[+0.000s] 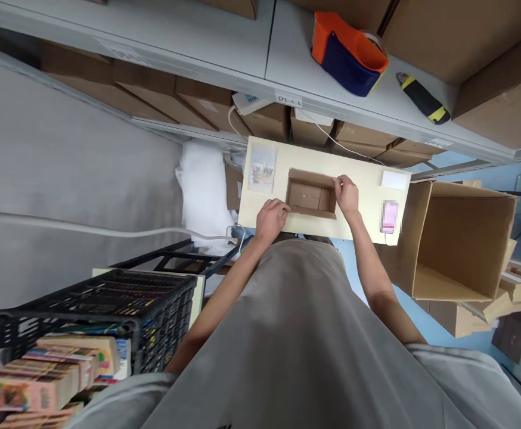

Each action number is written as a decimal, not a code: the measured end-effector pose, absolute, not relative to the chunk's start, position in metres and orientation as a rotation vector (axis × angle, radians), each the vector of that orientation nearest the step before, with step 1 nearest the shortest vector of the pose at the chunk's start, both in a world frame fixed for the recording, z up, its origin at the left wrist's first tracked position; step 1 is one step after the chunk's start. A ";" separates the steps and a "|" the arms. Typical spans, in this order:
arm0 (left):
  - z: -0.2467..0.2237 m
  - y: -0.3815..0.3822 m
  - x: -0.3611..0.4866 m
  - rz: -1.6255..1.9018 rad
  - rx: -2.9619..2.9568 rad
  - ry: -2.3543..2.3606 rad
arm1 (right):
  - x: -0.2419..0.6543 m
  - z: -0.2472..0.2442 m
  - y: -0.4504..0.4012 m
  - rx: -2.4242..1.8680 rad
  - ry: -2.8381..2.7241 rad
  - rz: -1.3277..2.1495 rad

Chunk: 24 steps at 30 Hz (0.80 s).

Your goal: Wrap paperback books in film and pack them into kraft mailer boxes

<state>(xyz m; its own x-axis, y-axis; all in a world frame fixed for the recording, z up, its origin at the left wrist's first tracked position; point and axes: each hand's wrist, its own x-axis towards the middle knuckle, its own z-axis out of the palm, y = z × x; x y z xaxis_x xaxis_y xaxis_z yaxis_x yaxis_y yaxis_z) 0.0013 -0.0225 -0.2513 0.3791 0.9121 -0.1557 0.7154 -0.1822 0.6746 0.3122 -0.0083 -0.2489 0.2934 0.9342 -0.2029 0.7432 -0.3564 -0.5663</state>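
A small cardboard box [312, 211] stands with its top uncovered on a cream table [363, 220]; no contents show inside it. At its near left corner, the fingers of my left hand [271, 221] are closed on the rim. My right hand [347, 194] pinches the upper right corner of the same box, its thumb and fingertips pressed together at the edge. To the left on the table lies a printed picture sheet [261, 169] in a clear sleeve. Right of my right hand are a white label or paper [393, 180] and a phone with a pink screen [390, 217].
A grey shelf [225, 50] above holds an orange and blue tape dispenser [350, 56] and a black and yellow utility knife [424, 100]. A large cardboard box [461, 238] stands at right. Books [41, 375] and a black crate [162, 322] are lower left, near white wrapping [204, 190].
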 end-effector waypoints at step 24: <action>-0.328 0.084 -0.070 0.497 1.431 1.740 | 0.141 -0.227 0.027 -1.935 -1.472 0.798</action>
<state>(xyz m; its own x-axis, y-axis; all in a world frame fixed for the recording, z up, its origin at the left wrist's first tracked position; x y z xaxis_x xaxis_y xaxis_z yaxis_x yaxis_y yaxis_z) -0.0698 0.0840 -0.3282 -0.0287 0.9417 -0.3352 0.6225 0.2792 0.7311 0.1410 0.0270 -0.2272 0.2144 0.9698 -0.1165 0.6266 -0.2280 -0.7452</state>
